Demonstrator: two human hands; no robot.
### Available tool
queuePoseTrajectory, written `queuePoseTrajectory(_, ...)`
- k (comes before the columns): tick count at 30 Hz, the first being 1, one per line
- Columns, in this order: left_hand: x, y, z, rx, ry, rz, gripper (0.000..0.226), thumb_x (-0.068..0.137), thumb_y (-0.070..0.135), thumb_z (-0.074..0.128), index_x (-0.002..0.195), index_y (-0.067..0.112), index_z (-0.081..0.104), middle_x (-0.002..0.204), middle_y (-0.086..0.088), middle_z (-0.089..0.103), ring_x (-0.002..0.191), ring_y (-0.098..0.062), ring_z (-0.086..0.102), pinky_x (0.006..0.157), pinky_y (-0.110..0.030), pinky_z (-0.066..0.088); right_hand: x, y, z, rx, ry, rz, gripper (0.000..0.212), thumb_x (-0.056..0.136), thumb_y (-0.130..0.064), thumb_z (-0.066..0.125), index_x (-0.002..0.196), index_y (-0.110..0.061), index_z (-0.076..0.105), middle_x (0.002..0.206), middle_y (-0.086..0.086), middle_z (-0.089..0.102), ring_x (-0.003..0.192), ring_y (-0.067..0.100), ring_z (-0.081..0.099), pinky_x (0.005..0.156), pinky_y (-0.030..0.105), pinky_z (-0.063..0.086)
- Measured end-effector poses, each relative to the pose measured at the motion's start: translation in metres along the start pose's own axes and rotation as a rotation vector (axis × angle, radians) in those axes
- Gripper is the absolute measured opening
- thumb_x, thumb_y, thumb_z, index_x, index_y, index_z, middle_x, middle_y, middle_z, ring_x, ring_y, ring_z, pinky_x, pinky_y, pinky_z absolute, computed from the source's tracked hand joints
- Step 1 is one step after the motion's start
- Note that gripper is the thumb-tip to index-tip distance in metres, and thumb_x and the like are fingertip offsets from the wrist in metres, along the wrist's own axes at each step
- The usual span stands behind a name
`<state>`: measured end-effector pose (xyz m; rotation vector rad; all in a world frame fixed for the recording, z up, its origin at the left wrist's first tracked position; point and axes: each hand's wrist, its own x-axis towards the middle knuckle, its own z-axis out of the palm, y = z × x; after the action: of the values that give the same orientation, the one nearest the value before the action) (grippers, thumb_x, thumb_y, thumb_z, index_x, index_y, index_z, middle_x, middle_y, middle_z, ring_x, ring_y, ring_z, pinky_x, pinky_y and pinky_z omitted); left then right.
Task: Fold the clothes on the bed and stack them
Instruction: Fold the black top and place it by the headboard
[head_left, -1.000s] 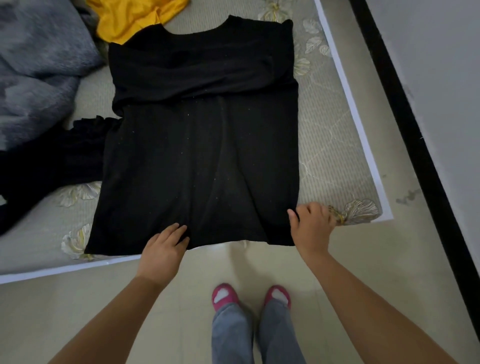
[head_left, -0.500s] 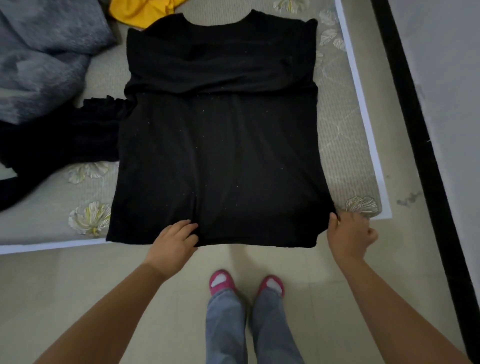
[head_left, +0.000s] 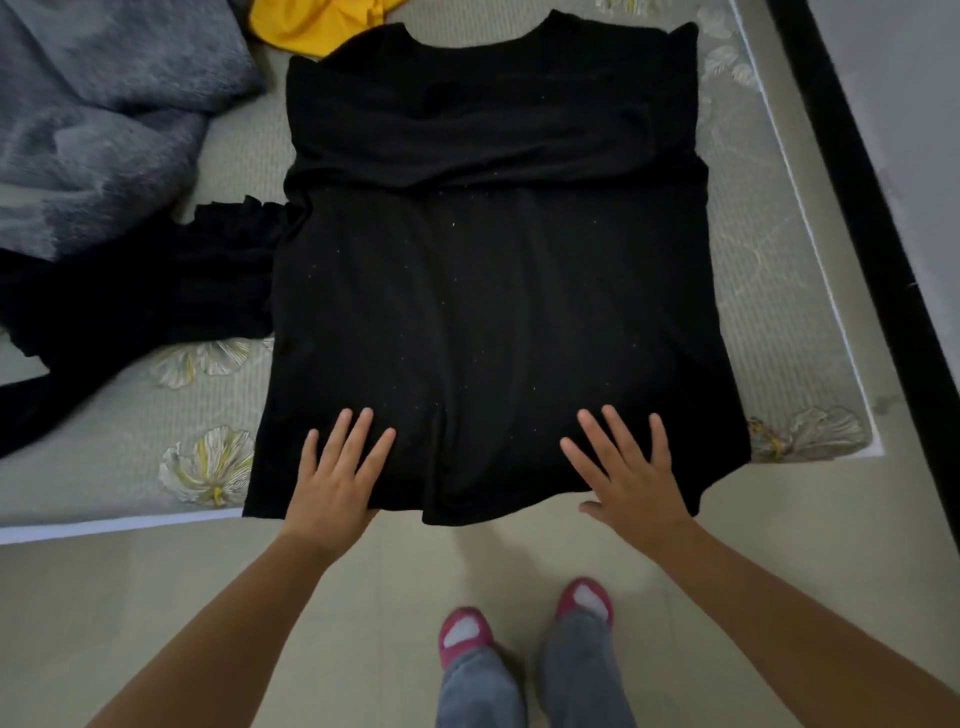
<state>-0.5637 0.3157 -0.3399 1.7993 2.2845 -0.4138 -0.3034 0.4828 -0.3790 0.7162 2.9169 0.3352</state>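
Observation:
A black shirt (head_left: 483, 270) lies spread flat on the bed (head_left: 795, 291), neck at the far end, sleeves folded in across its upper part. Its hem hangs slightly over the bed's near edge. My left hand (head_left: 337, 473) rests flat on the hem's left part, fingers straight and spread. My right hand (head_left: 631, 470) lies flat on the hem's right part, fingers spread too. Neither hand grips the fabric.
A grey blanket (head_left: 98, 119) is heaped at the back left. A yellow garment (head_left: 311, 26) lies beyond the shirt's neck. Another black garment (head_left: 135, 296) lies crumpled left of the shirt. The bed's white edge (head_left: 104, 525) meets a tiled floor where my feet (head_left: 524, 618) stand.
My right hand let go of the hem's right corner and moved left onto the shirt. Both hands went from curled at the hem to flat with spread fingers on the fabric.

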Motion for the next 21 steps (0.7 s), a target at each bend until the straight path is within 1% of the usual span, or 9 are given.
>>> queuePoseTrajectory(3, -0.002, -0.011, 0.011, -0.021, 0.096, 0.052, 0.091, 0.029, 0.011, 0.093, 0.112, -0.003, 0.062, 0.118, -0.029, 0.057, 0.107, -0.049, 0.054, 0.083, -0.063, 0.037, 0.000, -0.004, 0.014, -0.069, 0.135, 0.031, 0.101, 0.041, -0.025, 0.089, 0.127, -0.021, 0.035, 0.133, 0.008, 0.034, 0.121, 0.030, 0.036, 0.097, 0.057, 0.028)
queuePoseTrajectory(7, -0.010, -0.033, 0.007, -0.108, 0.130, 0.129, 0.094, 0.023, -0.007, 0.088, 0.113, -0.006, 0.060, 0.118, -0.027, 0.058, 0.107, -0.048, 0.052, 0.085, -0.057, 0.035, 0.000, -0.007, 0.019, -0.086, 0.258, 0.072, 0.084, 0.051, -0.005, 0.076, 0.125, -0.020, 0.038, 0.131, 0.009, 0.036, 0.119, 0.031, 0.038, 0.097, 0.055, 0.024)
queuePoseTrajectory(10, -0.023, -0.043, -0.003, -0.169, 0.089, 0.182, 0.091, 0.028, -0.015, 0.084, 0.115, -0.009, 0.058, 0.118, -0.027, 0.058, 0.110, -0.047, 0.046, 0.085, -0.056, 0.036, -0.001, -0.009, 0.017, -0.085, 0.303, 0.082, 0.066, 0.064, -0.001, 0.059, 0.125, -0.017, 0.038, 0.132, 0.011, 0.037, 0.120, 0.033, 0.037, 0.098, 0.056, 0.024)
queuePoseTrajectory(13, -0.030, -0.053, -0.011, -0.176, 0.072, 0.163, 0.082, 0.036, -0.022, 0.078, 0.115, -0.009, 0.057, 0.119, -0.028, 0.056, 0.109, -0.049, 0.051, 0.088, -0.056, 0.035, -0.002, -0.008, 0.005, -0.001, 0.238, 0.068, 0.050, 0.074, -0.004, 0.040, 0.124, -0.010, 0.041, 0.129, 0.017, 0.052, 0.117, 0.037, 0.051, 0.094, 0.059, 0.037)
queuePoseTrajectory(14, -0.033, -0.056, -0.013, -0.179, 0.072, 0.142, 0.079, 0.046, -0.024, 0.071, 0.121, -0.008, 0.052, 0.127, -0.028, 0.050, 0.115, -0.049, 0.047, 0.096, -0.053, 0.030, -0.004, -0.006, -0.003, 0.033, 0.204, 0.085, 0.049, 0.075, -0.002, 0.036, 0.123, -0.006, 0.045, 0.125, 0.019, 0.057, 0.112, 0.037, 0.056, 0.089, 0.061, 0.041)
queuePoseTrajectory(16, -0.038, -0.062, -0.015, -0.233, 0.121, 0.103, 0.078, 0.071, -0.023, 0.049, 0.140, 0.001, 0.023, 0.148, -0.017, 0.015, 0.138, -0.032, 0.013, 0.111, -0.031, 0.000, -0.010, 0.001, -0.023, 0.129, 0.164, 0.143, 0.049, 0.075, 0.003, 0.031, 0.117, 0.004, 0.056, 0.118, 0.024, 0.060, 0.103, 0.040, 0.060, 0.081, 0.061, 0.044)
queuePoseTrajectory(18, -0.045, -0.066, -0.021, -0.314, 0.046, 0.090, 0.079, 0.080, -0.019, 0.036, 0.143, 0.012, 0.000, 0.150, -0.002, -0.009, 0.136, -0.014, -0.014, 0.106, -0.014, -0.017, -0.019, 0.006, -0.047, 0.249, 0.164, 0.160, 0.049, 0.071, 0.007, 0.028, 0.107, 0.012, 0.060, 0.110, 0.029, 0.061, 0.093, 0.044, 0.063, 0.074, 0.058, 0.049)
queuePoseTrajectory(19, -0.047, -0.065, -0.029, -0.371, 0.044, 0.055, 0.080, 0.079, -0.019, 0.036, 0.144, 0.014, 0.003, 0.152, 0.000, -0.005, 0.139, -0.012, -0.007, 0.109, -0.014, -0.005, -0.022, 0.007, -0.061, 0.308, 0.166, 0.137, 0.047, 0.069, 0.008, 0.030, 0.103, 0.014, 0.062, 0.105, 0.031, 0.063, 0.087, 0.044, 0.065, 0.068, 0.054, 0.052)
queuePoseTrajectory(21, -0.054, -0.064, -0.048, -0.434, 0.134, 0.042, 0.080, 0.073, -0.024, 0.043, 0.143, 0.011, 0.025, 0.149, -0.007, 0.027, 0.134, -0.023, 0.033, 0.100, -0.026, 0.034, -0.025, 0.007, -0.090, 0.410, 0.167, 0.080, 0.041, 0.061, 0.009, 0.042, 0.094, 0.014, 0.065, 0.089, 0.029, 0.066, 0.073, 0.041, 0.067, 0.056, 0.046, 0.054)
